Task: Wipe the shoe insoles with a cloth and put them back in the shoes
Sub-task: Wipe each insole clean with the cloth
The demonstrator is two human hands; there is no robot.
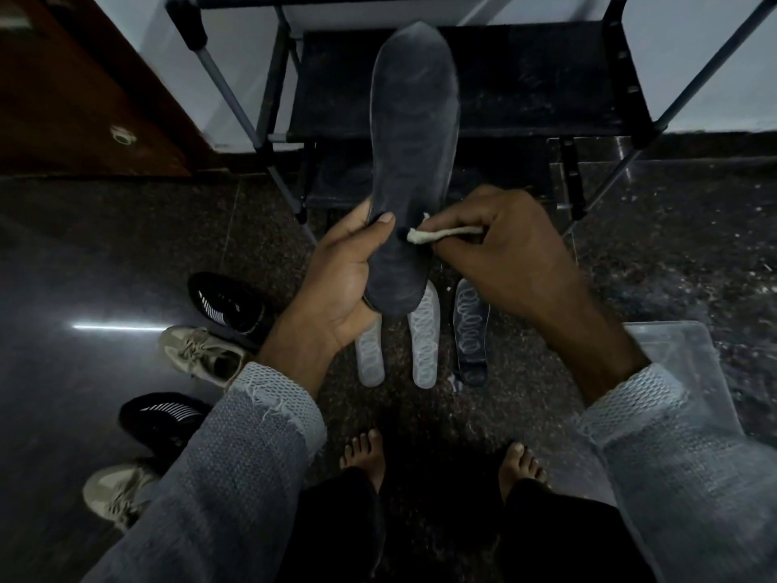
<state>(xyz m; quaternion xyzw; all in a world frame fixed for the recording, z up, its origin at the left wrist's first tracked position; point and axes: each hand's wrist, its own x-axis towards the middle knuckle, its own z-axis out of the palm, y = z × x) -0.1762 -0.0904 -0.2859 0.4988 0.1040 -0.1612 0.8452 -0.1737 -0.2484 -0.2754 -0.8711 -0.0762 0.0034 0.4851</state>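
Head view. A clear plastic container (689,372) lies on the floor (84,254) at right; its contents cannot be determined. Three insoles lie on the floor below the hands: two pale insoles (424,342) and one dark insole (471,330). Two black sneakers (227,302) and two beige sneakers (202,355) stand at left. A black shoe rack (525,90) stands ahead. The left hand (336,284) holds the heel of a dark grey insole (410,162), thumb pressed on its face; the long axis points away, toe toward the rack. The right hand (504,254) pinches a white cloth (437,234) between its fingers, against the insole's right edge.
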